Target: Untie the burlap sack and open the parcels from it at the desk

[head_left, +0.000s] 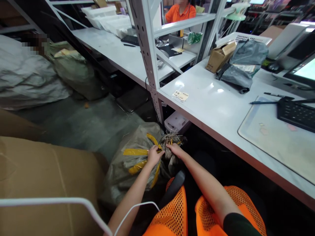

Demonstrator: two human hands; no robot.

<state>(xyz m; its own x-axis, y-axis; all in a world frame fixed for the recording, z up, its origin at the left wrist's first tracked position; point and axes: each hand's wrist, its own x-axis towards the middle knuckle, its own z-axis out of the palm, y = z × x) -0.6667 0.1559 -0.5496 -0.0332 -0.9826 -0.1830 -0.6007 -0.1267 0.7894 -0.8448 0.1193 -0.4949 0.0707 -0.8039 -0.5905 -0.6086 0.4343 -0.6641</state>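
A grey-green woven sack (137,137) with yellow tape strips (136,151) spreading from its neck stands on the floor in front of me. Its gathered neck (169,139) ends in a tuft of frayed strands. My left hand (154,155) grips the tied neck from the left side, fingers bent in where the tape strips meet. From the right, my right hand (175,150) pinches the neck just below the frayed strands. Exactly what lies between the fingertips is small and partly hidden.
A white worktable (209,101) runs along the right, bearing a cardboard box (220,56), a grey plastic parcel (248,55) and a keyboard (297,113). A large carton (49,170) stands at left. Other sacks (78,70) sit farther back. A person in orange (180,13) is beyond the rack.
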